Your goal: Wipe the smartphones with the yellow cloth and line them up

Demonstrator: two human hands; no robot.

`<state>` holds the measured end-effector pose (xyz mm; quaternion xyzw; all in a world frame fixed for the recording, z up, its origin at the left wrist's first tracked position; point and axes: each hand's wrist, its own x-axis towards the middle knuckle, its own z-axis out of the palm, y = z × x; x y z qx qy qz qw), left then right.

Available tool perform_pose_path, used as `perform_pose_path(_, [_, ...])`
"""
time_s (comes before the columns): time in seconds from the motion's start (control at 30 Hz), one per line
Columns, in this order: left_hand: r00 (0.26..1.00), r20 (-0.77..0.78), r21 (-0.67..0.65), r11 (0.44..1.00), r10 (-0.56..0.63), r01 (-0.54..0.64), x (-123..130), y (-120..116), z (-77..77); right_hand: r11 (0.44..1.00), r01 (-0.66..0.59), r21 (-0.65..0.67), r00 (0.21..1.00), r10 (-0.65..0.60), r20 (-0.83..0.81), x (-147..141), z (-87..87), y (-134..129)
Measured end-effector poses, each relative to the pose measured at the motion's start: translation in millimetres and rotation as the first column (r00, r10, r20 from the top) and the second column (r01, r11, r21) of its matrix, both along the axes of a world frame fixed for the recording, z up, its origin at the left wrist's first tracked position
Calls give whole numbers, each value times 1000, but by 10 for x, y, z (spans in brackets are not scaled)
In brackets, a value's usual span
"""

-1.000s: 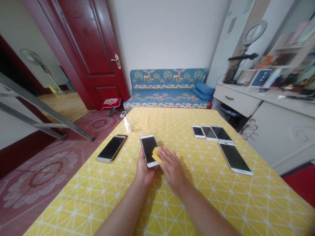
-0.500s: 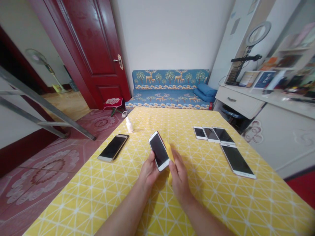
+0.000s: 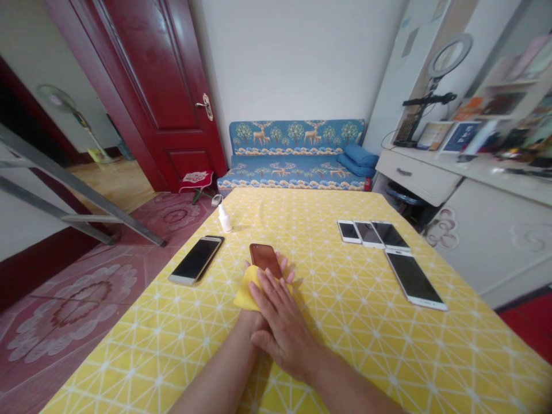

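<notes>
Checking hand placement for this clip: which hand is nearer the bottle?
Left. The left hand is under the brown phone, a fingertip peeking past the cloth toward the bottle; the right hand lies on the cloth, slightly farther away.

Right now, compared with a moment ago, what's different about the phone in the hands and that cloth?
The phone has been turned over: brown back up, screen hidden. The right hand has moved left, bringing the yellow cloth from the phone's right edge to its lower left. The left hand still holds the phone. The white bottle stayed put.
</notes>
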<state>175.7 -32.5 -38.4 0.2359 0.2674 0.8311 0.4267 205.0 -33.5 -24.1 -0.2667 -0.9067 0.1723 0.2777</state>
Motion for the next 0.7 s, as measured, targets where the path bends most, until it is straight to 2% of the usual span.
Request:
perform_pose_path(0.07, [966,193,134,971,171,-198,195,-30,96,999,-7,32,1000,7,25,9,19,5])
perform_pose_path(0.13, [943,280,172,957,180,-233,274,-10,161,999,9,47,1000,-10,18,23,35,29])
perform_pose_path(0.17, [946,287,150,969,149,-198,255,10,176,998,28,50,1000,-28,5,32,41,50])
perform_pose_path(0.23, [964,264,21,999,-30,25,105,55,183,995,83,56,996,-81,-34,56,47,108])
perform_pose_path(0.27, [950,258,-94,974,-178,208,-11,78,181,991,118,62,992,-115,-55,70,49,143])
perform_pose_path(0.3, [865,280,-210,853,-416,478,-140,98,180,986,154,69,986,-149,-73,85,50,180])
perform_pose_path(0.33, [807,303,-251,775,-506,580,-266,115,181,979,190,75,979,-183,-88,102,52,216])
perform_pose_path(0.37, [768,318,-271,723,-556,636,-378,129,184,971,226,81,971,-218,-101,119,54,250])
perform_pose_path(0.4, [698,344,-286,638,-628,715,-466,140,189,961,262,84,961,-252,-115,135,55,280])
perform_pose_path(0.47, [598,380,-298,519,-705,801,-560,151,196,940,331,82,937,-318,-142,165,57,328])
perform_pose_path(0.5, [567,393,-310,477,-724,823,-571,152,197,929,361,79,925,-346,-156,178,57,345])
perform_pose_path(0.53, [558,401,-325,457,-727,828,-567,151,195,919,387,76,913,-370,-170,189,54,360])
perform_pose_path(0.7, [548,427,-325,443,-719,835,-519,143,185,871,492,19,845,-471,-253,234,24,434])
